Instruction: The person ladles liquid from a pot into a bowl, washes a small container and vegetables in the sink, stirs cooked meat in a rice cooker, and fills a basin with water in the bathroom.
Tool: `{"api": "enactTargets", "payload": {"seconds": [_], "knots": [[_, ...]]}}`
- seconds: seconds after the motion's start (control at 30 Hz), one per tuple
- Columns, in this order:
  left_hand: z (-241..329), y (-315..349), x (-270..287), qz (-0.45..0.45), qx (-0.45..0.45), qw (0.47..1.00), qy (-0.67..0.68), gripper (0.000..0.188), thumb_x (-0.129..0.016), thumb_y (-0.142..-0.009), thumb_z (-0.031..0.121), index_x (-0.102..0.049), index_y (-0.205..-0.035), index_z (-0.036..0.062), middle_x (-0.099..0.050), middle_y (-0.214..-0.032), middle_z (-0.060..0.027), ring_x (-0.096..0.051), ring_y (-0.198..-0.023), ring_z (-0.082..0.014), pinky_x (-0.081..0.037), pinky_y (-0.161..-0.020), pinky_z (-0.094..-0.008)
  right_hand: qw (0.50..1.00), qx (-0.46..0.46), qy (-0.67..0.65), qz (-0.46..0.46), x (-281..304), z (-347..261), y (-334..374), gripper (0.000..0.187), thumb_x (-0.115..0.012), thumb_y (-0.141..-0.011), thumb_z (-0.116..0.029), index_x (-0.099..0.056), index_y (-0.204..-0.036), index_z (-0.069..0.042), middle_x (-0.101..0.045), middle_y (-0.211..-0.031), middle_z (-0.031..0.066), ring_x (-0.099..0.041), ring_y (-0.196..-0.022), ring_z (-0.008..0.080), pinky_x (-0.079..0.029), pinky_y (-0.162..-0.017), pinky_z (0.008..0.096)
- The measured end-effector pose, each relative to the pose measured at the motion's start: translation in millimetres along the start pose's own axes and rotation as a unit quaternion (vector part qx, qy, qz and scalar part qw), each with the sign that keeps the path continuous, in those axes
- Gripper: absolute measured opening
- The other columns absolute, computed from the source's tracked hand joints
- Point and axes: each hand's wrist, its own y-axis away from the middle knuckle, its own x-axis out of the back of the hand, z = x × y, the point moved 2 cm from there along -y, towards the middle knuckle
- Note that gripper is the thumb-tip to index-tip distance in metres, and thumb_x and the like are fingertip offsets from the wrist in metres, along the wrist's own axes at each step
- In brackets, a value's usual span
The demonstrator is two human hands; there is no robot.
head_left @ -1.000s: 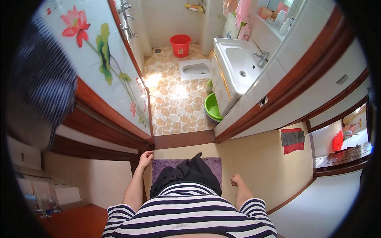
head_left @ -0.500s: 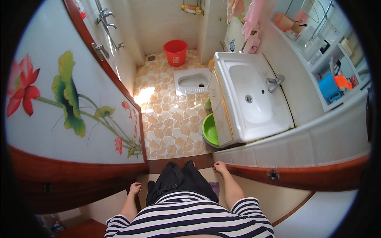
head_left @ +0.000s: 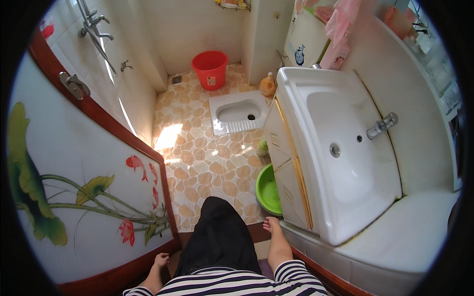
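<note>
My right hand point(head_left: 270, 224) hangs beside the low front corner of the washbasin cabinet point(head_left: 284, 170), close to a green basin point(head_left: 268, 190). Its fingers are loosely bent and a little apart, with nothing in them. My left hand point(head_left: 161, 260) hangs low near the bottom of the door point(head_left: 98, 197), a white panel with painted lotus flowers and red fish in a brown frame. It is empty too, the fingers slightly bent. One leg in black point(head_left: 215, 232) reaches over the brown doorsill onto the pebble-patterned floor point(head_left: 197, 182).
A white washbasin point(head_left: 355, 197) with a chrome tap point(head_left: 382, 126) fills the right side. Ahead lie a squat toilet point(head_left: 237, 112) set in the floor, a red bucket point(head_left: 210, 70) and an orange pump bottle point(head_left: 267, 85). Shower pipes point(head_left: 94, 29) run down the left wall.
I have moved forward into the doorway, so the basin, toilet and bucket look nearer. A leg has swung ahead over the sill. My right hand has come up to the cabinet corner.
</note>
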Motion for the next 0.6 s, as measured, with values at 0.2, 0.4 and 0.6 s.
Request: {"api": "enactTargets", "payload": {"seconds": [0.2, 0.4, 0.6], "knots": [[37.0, -46.0, -8.5, 0.019, 0.04, 0.999, -0.001, 0.026, -0.053, -0.076, 0.0, -0.054, -0.102, -0.0002, -0.057, -0.076, -0.0075, -0.054, -0.058, -0.0163, -0.046, -0.05, -0.027, 0.959, -0.029, -0.277, 0.06, -10.4, -6.2, -95.3, 0.069, -0.056, -0.079, -0.027, -0.018, -0.135, -0.014, -0.017, -0.139, 0.0162, -0.031, -0.12, 0.0411, -0.033, -0.091, 0.0564], [-11.8, -80.5, 5.4, 0.015, 0.056, 0.996, 0.074, 0.025, -0.052, -0.078, -0.002, -0.052, -0.103, -0.0009, -0.056, -0.077, -0.0075, -0.053, -0.059, -0.0157, -0.045, -0.05, -0.0259, 0.892, -0.019, -0.447, 0.063, -1.7, 10.6, -173.9, 0.073, -0.057, -0.076, -0.039, -0.019, -0.135, -0.018, -0.015, -0.14, 0.0082, -0.027, -0.123, 0.0366, -0.027, -0.095, 0.053], [8.5, -73.0, 17.1, 0.024, 0.054, 0.998, 0.002, 0.024, -0.053, -0.079, -0.001, -0.053, -0.103, -0.0013, -0.057, -0.078, -0.0078, -0.055, -0.063, -0.0165, -0.047, -0.055, -0.0264, 0.862, 0.001, -0.5, 0.078, -7.4, -31.3, -151.2, 0.019, -0.052, -0.079, -0.033, -0.052, -0.08, -0.014, -0.05, -0.069, 0.0009, -0.04, -0.055, 0.0154, -0.04, -0.06, 0.0333]]}}
